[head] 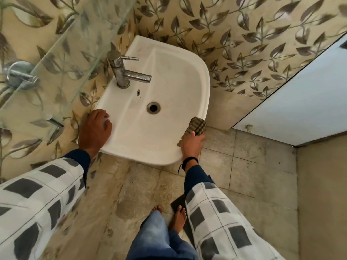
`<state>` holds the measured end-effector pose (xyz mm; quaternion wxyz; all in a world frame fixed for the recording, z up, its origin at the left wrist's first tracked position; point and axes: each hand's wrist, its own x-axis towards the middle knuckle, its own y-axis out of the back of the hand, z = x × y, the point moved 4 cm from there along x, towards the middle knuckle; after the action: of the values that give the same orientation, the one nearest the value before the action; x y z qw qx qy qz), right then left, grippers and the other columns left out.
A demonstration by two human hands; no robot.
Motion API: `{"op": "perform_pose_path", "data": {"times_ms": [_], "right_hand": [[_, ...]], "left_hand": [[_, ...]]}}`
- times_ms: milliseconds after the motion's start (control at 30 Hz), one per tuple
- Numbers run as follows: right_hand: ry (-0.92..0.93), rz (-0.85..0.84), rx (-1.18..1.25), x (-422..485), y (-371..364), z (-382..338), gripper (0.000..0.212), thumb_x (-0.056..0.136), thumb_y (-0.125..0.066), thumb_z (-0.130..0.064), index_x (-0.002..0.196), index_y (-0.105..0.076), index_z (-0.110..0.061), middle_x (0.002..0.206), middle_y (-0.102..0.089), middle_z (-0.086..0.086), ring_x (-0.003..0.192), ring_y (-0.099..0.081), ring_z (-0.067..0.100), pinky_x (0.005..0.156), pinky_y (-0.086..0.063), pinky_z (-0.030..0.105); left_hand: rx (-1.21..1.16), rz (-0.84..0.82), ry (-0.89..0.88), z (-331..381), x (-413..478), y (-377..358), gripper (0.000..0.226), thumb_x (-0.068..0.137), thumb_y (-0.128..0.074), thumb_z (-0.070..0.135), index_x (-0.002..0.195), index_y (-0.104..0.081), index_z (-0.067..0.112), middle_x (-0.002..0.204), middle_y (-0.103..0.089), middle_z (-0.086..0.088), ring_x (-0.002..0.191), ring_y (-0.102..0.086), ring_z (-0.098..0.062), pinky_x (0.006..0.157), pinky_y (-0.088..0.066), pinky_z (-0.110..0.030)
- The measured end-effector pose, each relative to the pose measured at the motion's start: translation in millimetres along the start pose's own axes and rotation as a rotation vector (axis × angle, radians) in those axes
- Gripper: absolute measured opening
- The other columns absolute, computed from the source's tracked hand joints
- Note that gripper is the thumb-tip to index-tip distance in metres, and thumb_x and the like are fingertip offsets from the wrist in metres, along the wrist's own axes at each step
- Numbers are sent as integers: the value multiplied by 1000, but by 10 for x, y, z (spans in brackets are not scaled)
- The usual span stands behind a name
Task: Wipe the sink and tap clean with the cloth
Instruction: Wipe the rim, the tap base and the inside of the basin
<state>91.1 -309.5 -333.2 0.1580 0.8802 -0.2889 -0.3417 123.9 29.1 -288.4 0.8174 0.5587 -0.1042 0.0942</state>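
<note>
Cloth [196,126]: checked, bunched, on the sink's right front rim.
Right hand [191,143]: grips the cloth.
Left hand [95,128]: fingers curled over the left rim.
Sink [169,76]: white, against the leaf-tiled wall.
Tap [125,72]: chrome, spout points right over the basin.
Floor [253,166]: beige tiles.

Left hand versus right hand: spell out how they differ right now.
The left hand lies on the sink rim nearest the wall, no cloth visible in it; the right hand presses the checked cloth onto the opposite rim. Only the right wrist wears a black band. Both rest on the rim.
</note>
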Motion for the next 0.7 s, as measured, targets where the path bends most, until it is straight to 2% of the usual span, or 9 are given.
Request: {"op": "perform_pose_path", "data": {"times_ms": [300, 500, 700], "right_hand": [[-9, -43, -110, 201, 52, -329, 40, 103, -37, -32, 133, -34, -6, 138, -47, 17, 120, -52, 35, 94, -43, 43], [18, -55, 6, -22, 24, 53, 48, 102, -39, -30, 143, -27, -10, 135, -48, 12, 114, -55, 31, 96, -48, 44], [-11, -50, 67, 185, 17, -195, 34, 100, -39, -33, 124, -38, -9, 127, -53, 14, 102, -61, 31, 90, -53, 49]], "left_hand": [[5, -16, 22, -52, 11, -38, 16, 89, -59, 8, 104, -60, 6, 115, -60, -12, 103, -55, -33, 86, -48, -45], [-27, -26, 47, -18, -3, -7, 15, 89, -58, 9, 103, -61, 6, 115, -60, -10, 101, -54, -31, 83, -47, -42], [-2, -48, 43, -2, -4, 4, 13, 89, -59, 11, 101, -62, 7, 113, -61, -9, 99, -54, -29, 83, -44, -38]]}}
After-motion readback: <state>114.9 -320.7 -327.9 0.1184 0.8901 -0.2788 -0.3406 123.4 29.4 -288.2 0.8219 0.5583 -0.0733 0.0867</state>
